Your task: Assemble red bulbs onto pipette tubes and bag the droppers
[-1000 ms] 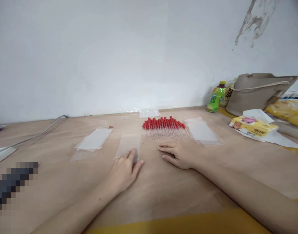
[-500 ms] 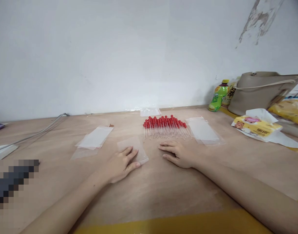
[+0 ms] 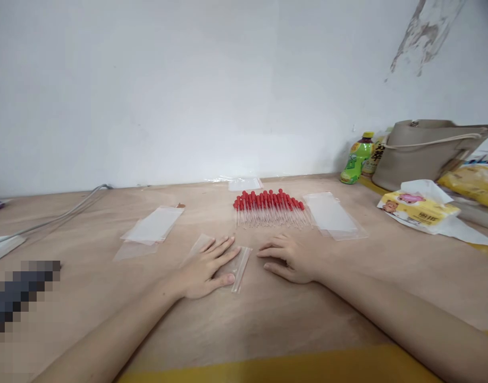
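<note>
My left hand (image 3: 208,268) lies flat with spread fingers on a clear zip-lock bag (image 3: 241,268). The bag's zip edge shows past my thumb and fingertips, while the hand covers its middle. My right hand (image 3: 289,258) rests on the table to the right of that bag, fingers apart and slightly bent, with nothing in it. Just beyond the right fingertips lies a row of droppers (image 3: 270,205), red bulbs toward the wall and thin clear stems toward me.
Stacks of clear bags lie left (image 3: 154,226) and right (image 3: 331,213) of the droppers. A grey cable (image 3: 68,213) crosses the far left. A green drink bottle (image 3: 355,159), a grey handbag (image 3: 419,154) and a yellow tissue pack (image 3: 423,207) stand at the right. A dark pixelated patch covers the lower left.
The bag under my left hand has shifted right and turned, its zip edge now angled toward the right hand. My left fingers have moved right and flattened. My right hand has hardly moved.
</note>
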`<move>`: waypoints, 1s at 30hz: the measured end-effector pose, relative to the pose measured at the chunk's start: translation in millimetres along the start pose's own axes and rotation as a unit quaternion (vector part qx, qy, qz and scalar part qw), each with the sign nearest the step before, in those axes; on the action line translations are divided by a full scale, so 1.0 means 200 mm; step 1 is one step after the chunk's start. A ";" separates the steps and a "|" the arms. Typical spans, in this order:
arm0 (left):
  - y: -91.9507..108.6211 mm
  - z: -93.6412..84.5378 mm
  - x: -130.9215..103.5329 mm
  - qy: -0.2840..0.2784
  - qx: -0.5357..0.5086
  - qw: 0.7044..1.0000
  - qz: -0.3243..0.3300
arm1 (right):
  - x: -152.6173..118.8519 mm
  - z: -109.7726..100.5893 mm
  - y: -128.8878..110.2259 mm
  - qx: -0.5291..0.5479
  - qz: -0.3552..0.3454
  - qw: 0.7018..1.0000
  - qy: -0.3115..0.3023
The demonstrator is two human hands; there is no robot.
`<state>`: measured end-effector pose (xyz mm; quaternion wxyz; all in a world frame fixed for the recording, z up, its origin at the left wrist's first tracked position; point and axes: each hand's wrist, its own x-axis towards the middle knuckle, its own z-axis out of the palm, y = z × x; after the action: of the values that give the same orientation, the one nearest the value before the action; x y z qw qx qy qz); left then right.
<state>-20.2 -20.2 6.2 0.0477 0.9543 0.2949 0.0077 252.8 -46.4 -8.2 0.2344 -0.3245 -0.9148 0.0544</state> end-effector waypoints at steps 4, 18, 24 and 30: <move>0.08 0.07 0.04 0.024 -0.005 0.997 -0.078 | 0.02 0.00 -0.04 0.009 -0.030 0.999 -0.007; 0.16 0.08 0.08 0.047 -0.035 0.988 -0.141 | 0.03 0.04 -0.04 0.033 -0.055 0.998 0.023; 0.18 0.08 0.10 0.042 -0.042 0.985 -0.164 | 0.05 0.01 -0.06 0.017 -0.079 0.997 -0.009; 0.19 0.09 0.11 0.048 -0.040 0.985 -0.160 | 0.06 0.00 -0.08 0.023 -0.108 0.991 -0.077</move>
<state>19.6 -41.6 -7.5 0.0720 0.8908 0.4450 0.0571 236.0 -51.0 1.4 0.1751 -0.2128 -0.9583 0.0750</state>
